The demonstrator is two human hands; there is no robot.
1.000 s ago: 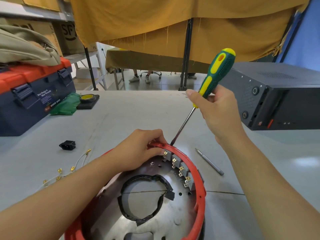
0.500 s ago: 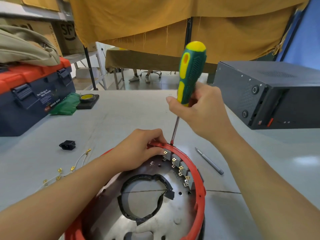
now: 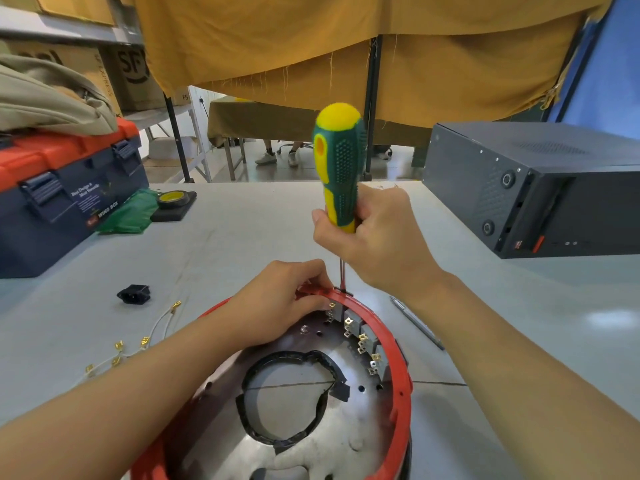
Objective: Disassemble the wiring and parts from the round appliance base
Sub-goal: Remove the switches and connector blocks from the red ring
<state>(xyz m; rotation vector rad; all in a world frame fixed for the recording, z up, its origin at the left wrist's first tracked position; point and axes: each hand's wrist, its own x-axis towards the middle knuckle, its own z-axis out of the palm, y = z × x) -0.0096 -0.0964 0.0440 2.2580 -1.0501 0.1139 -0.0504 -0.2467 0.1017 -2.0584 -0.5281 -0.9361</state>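
Note:
The round appliance base [image 3: 398,344] has a red rim around a metal plate with a black-edged hole, and lies near the table's front edge. Several grey switches [image 3: 363,332] with brass terminals line the inside of its right rim. My left hand [image 3: 280,303] grips the far part of the red rim. My right hand [image 3: 374,237] grips a green and yellow screwdriver [image 3: 341,168], held nearly upright. Its tip meets the rim right beside my left fingers. Loose white wires with brass connectors [image 3: 138,344] lie on the table to the left.
A black socket part [image 3: 134,294] lies left of the base. A thin grey tool [image 3: 417,322] lies to its right. A blue and orange toolbox [image 3: 65,192] stands far left with a green cloth and tape roll [image 3: 173,199] beside it. A dark grey case [image 3: 533,188] stands far right.
My right hand swung the screwdriver from a rightward lean to nearly upright and moved left, closer to my left hand. The tip stayed at the rim. My left hand kept its grip.

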